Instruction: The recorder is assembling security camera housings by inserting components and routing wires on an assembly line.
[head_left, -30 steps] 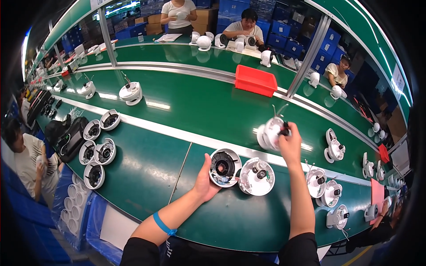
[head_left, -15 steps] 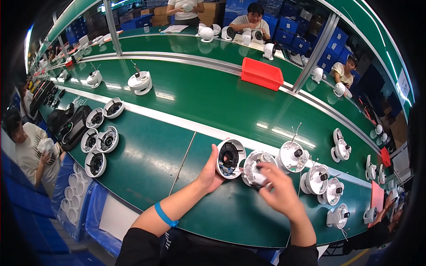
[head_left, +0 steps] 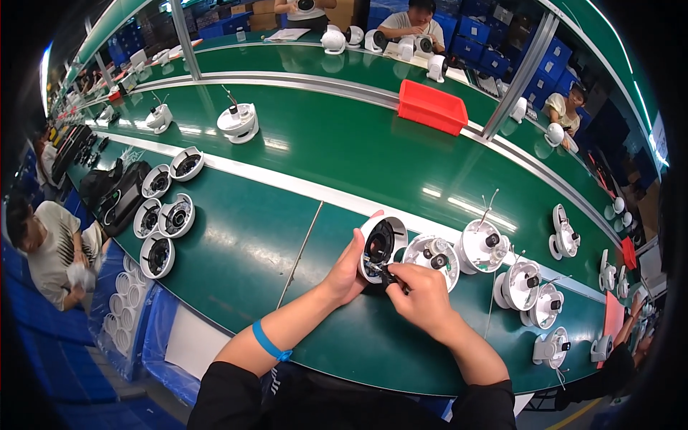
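Green benches [head_left: 236, 244] run in long curved rows across a workshop, with a pale strip dividing the near one from a wider belt beyond. At the near middle, the left hand [head_left: 349, 269] cups a white dome housing [head_left: 380, 247] from its left side, tilted so its dark open mouth faces right. The right hand [head_left: 423, 294] closes in a pinch on a small dark part [head_left: 389, 278] at the housing's lower rim, touching it. Just right of the housing lies a white round base [head_left: 433, 259] with dark fittings, and further right stand more white units [head_left: 481, 246] with thin wires sticking up. A blue wristband [head_left: 270, 342] circles the left forearm. At the left, a cluster of open housings [head_left: 163, 215] sits near the bench edge, beside a black bag [head_left: 118, 193]. A red bin [head_left: 431, 107] rests far on the belt. Other people sit at the far row and at the left edge.
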`<action>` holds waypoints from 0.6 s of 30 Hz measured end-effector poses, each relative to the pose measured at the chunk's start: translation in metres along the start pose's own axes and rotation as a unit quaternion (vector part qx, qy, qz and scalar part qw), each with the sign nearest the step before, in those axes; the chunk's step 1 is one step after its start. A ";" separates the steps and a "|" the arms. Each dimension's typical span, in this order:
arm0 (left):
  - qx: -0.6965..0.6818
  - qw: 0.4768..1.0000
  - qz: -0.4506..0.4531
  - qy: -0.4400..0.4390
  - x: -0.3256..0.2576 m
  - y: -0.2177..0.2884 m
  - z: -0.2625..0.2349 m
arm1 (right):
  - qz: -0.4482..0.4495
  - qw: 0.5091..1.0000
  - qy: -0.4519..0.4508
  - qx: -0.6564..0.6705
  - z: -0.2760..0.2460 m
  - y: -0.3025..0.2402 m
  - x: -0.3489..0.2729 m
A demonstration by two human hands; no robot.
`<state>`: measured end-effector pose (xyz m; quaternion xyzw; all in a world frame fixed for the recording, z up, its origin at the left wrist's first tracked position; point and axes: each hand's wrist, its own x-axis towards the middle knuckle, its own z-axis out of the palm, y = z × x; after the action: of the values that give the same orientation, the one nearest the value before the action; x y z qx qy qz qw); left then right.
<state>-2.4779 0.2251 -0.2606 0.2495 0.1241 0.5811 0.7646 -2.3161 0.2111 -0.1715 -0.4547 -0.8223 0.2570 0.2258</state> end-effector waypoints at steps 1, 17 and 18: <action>-0.012 1.000 0.011 -0.006 -0.001 0.001 -0.004 | -0.053 0.997 0.017 -0.053 0.004 -0.003 0.002; 0.024 0.997 0.057 -0.045 -0.006 0.038 -0.052 | -0.210 0.955 0.057 -0.203 0.056 0.001 0.044; 0.022 0.997 0.056 -0.045 -0.006 0.041 -0.054 | -0.220 0.953 0.048 -0.203 0.056 -0.002 0.046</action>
<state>-2.5394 0.2401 -0.2858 0.2988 0.0877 0.6080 0.7304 -2.3736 0.2378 -0.2074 -0.3103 -0.9252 0.0061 0.2185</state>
